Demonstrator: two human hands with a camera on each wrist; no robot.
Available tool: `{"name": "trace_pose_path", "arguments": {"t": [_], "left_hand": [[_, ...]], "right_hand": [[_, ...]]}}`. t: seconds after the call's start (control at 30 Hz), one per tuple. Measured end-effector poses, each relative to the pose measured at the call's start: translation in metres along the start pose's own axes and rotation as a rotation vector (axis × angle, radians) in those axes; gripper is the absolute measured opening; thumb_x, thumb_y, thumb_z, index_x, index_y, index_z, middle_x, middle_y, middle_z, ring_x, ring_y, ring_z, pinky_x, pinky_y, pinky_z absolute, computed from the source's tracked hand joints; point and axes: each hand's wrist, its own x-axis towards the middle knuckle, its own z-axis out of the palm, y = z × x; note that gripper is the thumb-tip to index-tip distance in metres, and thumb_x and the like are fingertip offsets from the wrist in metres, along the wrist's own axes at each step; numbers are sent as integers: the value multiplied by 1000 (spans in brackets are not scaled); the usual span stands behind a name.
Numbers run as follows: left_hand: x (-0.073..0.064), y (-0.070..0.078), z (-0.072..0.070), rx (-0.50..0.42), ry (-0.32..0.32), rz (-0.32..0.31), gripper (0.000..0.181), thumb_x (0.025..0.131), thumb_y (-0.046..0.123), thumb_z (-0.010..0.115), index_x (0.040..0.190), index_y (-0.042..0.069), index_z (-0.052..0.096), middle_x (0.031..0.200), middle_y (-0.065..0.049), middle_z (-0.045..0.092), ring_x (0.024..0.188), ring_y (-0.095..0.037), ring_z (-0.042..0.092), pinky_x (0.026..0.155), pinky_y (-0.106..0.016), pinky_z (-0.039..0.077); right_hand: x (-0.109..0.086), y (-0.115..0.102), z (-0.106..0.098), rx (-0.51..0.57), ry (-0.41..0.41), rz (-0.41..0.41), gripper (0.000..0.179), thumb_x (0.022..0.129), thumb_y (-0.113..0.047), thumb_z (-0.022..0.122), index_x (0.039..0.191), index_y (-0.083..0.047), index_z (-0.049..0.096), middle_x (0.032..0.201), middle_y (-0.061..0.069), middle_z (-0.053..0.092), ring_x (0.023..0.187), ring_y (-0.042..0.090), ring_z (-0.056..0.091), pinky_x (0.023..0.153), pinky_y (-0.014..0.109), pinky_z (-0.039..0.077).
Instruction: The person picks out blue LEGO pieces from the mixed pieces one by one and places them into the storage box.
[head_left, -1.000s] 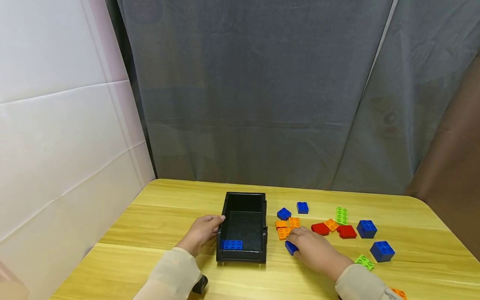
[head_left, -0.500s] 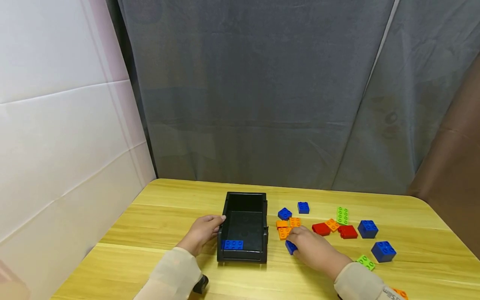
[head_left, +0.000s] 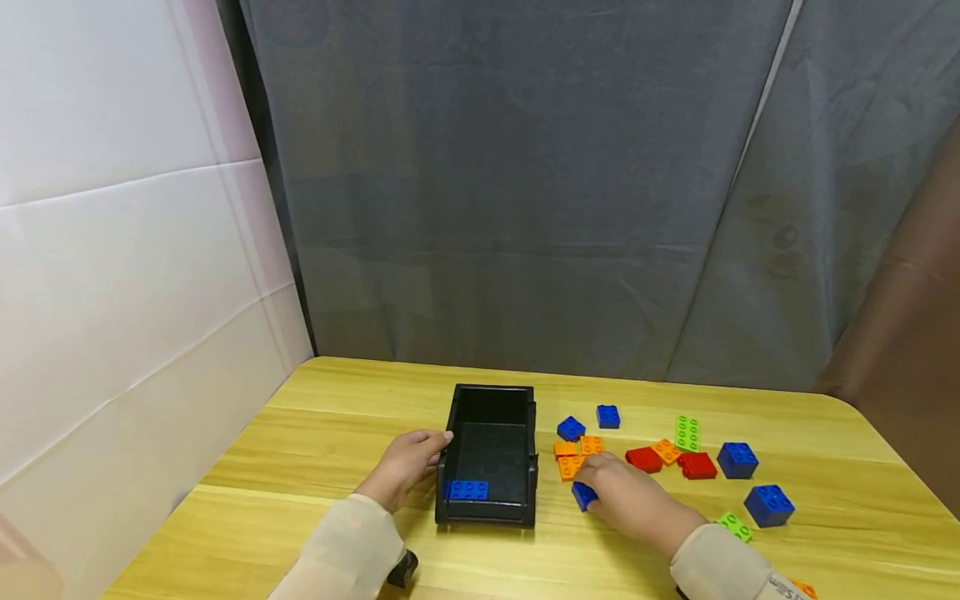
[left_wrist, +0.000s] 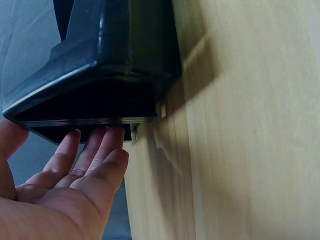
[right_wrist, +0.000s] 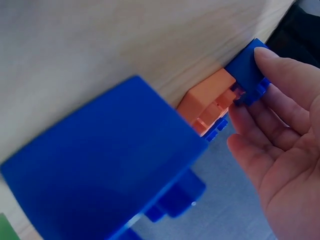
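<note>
The small blue brick (head_left: 582, 497) is to the right of the black bin (head_left: 486, 514), outside it, low over or on the table (head_left: 352, 417); whether it is lifted cannot be told. The right hand (head_left: 633, 504) pinches it, thumb against one face and fingers behind. Just beyond it sits a cluster of orange bricks (head_left: 572, 467).

The left hand (head_left: 405, 468) holds the bin by its left side, thumb at the rim, fingers slightly spread under the lip.

Inside the bin, blue studs show at the near end, on what looks like one blue piece (head_left: 468, 490); the rest of its floor is bare. By that measure little is done.

Most pieces lie outside: two blue bricks (head_left: 608, 417) past the orange cluster, two red bricks (head_left: 698, 466) with an orange brick (head_left: 667, 452) between, two green bricks (head_left: 687, 433) and two larger blue blocks (head_left: 769, 506) farther right. An orange piece (head_left: 806, 588) peeps out by the right sleeve (head_left: 723, 567).
</note>
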Motion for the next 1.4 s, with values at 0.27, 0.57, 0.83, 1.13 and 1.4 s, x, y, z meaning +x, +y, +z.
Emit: {"name": "trace_pose_path", "arguments": {"t": [0.27,0.57,0.83,1.13,1.4], "left_hand": [[0,1,0,-3,-1,-7,51,99,32,53,129,-10,54,131,-26,55,119,-41,54,102,-49,44],[-1,1,-1,7,-1,-6,52,99,33,53,129,-10,53,132,-27,54,120,-42,53,102,-49,44],[-2,0,-1,5,-7,-11,54,99,35,53,130,-10,52,134,-27,52,122,-43,51,103,-49,43],[-1,1,-2,4,-3,-10,54,99,35,54,131,-8,52,136,-27,50,124,-44,49,103,-49,43],[-3,1,-2,11,0,5,51,99,33,54,128,-8,54,135,-27,51,121,-44,51,101,-50,44]], "right_hand": [[-1,4,-1,64,-5,2,30,79,-8,77,107,-2,70,108,6,65,103,26,59,90,42,52],[-3,-2,-8,65,3,23,32,79,-11,78,109,-3,69,110,6,65,104,25,59,91,41,52],[-4,-10,-14,65,6,36,35,79,-12,79,110,-3,68,113,7,64,108,26,58,92,42,52],[-5,-18,-20,53,34,-9,36,79,-12,79,112,-3,68,114,6,64,108,25,58,92,41,52],[-6,-27,-25,60,65,-63,35,78,-11,79,110,-2,68,112,7,65,106,25,58,89,39,53]]}}
